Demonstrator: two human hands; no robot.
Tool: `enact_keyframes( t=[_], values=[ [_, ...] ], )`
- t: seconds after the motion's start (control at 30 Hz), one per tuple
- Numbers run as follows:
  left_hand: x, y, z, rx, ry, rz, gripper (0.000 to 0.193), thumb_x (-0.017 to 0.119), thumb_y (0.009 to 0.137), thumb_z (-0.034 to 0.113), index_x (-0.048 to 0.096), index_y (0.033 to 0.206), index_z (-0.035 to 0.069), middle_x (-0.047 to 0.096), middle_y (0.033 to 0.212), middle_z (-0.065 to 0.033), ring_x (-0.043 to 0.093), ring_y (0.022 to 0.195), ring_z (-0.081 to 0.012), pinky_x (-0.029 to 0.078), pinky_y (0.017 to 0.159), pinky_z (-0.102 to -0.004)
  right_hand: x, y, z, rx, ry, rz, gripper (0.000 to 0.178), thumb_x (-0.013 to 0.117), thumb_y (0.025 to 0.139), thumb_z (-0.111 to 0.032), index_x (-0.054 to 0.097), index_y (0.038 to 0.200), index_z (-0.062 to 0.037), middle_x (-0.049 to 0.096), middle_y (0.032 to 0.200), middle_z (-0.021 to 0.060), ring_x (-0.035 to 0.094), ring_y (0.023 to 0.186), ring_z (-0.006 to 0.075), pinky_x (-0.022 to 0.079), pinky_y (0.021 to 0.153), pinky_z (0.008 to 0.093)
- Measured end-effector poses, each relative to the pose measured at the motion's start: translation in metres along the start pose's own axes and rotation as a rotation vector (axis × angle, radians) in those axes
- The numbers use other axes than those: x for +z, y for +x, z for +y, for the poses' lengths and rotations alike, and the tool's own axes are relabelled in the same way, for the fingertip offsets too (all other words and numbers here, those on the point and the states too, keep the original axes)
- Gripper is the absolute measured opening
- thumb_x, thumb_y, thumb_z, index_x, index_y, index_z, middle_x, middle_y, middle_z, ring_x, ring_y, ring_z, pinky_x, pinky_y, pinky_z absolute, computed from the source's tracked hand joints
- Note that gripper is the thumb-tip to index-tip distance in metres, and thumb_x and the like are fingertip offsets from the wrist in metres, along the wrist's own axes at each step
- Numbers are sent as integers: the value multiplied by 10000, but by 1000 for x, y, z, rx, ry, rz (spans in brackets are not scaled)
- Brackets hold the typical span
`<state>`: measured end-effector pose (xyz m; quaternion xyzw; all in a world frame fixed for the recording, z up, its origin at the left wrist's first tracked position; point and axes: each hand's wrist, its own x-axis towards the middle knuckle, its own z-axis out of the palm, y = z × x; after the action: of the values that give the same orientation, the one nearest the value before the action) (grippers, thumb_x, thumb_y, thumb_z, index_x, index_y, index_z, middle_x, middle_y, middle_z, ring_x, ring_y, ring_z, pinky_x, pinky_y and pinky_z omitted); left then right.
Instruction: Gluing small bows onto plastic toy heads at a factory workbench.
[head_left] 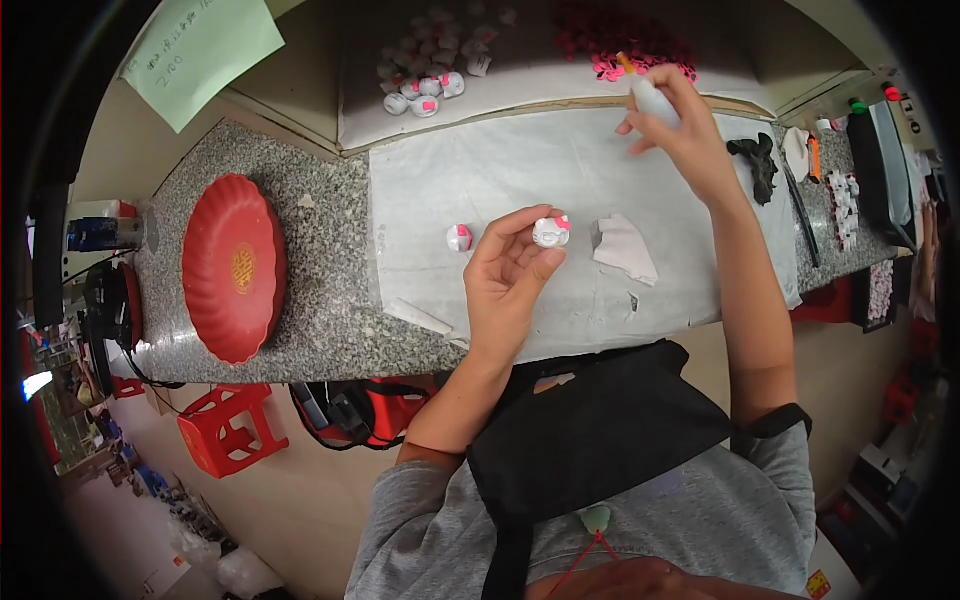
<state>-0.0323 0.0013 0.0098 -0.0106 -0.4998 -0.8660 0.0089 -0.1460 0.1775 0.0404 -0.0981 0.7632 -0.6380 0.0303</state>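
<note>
Between the thumb and fingertips of my left hand (510, 275) is a small white figurine head (548, 233) with a pink bow. My right hand (685, 130) is raised at the far side of the work sheet, wrapped round a small white squeeze bottle (654, 100) with an orange-yellow tip pointing up and away. Just past that tip lies a spread of small pink pieces (640, 68). A second white-and-pink figurine head (459, 238) rests on the sheet left of my left hand. To the right of it, a folded white cloth (625, 250) lies flat.
White paper (430, 180) covers part of the speckled stone counter (330, 220). A scalloped red tray (205, 270) stands at left. More white heads (425, 95) sit on the back shelf. A crumpled black cloth (757, 165) and a black rod (802, 220) lie at right.
</note>
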Motion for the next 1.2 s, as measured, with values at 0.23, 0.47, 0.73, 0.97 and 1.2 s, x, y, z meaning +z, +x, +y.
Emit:
enact_keyframes(
  t=[0.23, 0.47, 0.73, 0.97, 1.2],
  values=[
    [0, -1, -1, 5, -27, 10, 319, 541, 710, -39, 448, 1013, -1, 497, 984, -87, 474, 889, -112, 383, 760, -212, 16, 85, 35, -324, -1090, 142, 173, 560, 665, -91, 523, 824, -32, 539, 715, 140, 538, 614, 293, 437, 540, 355],
    [-2, -1, 1, 9, -59, 71, 320, 538, 712, -35, 443, 1016, -1, 496, 989, -94, 476, 881, -120, 387, 757, -219, 24, 52, 24, -369, -1081, -33, 241, 598, 568, -15, 551, 802, -51, 521, 913, 70, 523, 773, 261, 429, 649, 345],
    [0, 2, -2, 60, -42, 117, 332, 523, 717, -31, 434, 1035, 3, 500, 981, -99, 495, 863, -137, 418, 758, -275, 9, 38, 25, -487, -1087, -96, 232, 589, 571, 0, 534, 795, -32, 520, 847, 47, 521, 743, 228, 430, 609, 314],
    [-2, 0, -2, 19, -48, 126, 337, 510, 713, -59, 426, 1034, -2, 489, 985, -101, 490, 890, -148, 418, 778, -287, 8, -2, 13, -645, -768, -21, 196, 576, 593, 24, 539, 776, -34, 521, 723, 71, 521, 663, 205, 424, 554, 287],
    [4, 2, -5, 51, 102, 9, 325, 507, 713, -65, 438, 1026, -8, 501, 992, -112, 500, 892, -154, 437, 757, -286, 21, -82, -19, -3, 112, -3, 56, 557, 672, 37, 527, 715, 19, 533, 695, 70, 480, 566, 103, 386, 502, 198]
  ],
)
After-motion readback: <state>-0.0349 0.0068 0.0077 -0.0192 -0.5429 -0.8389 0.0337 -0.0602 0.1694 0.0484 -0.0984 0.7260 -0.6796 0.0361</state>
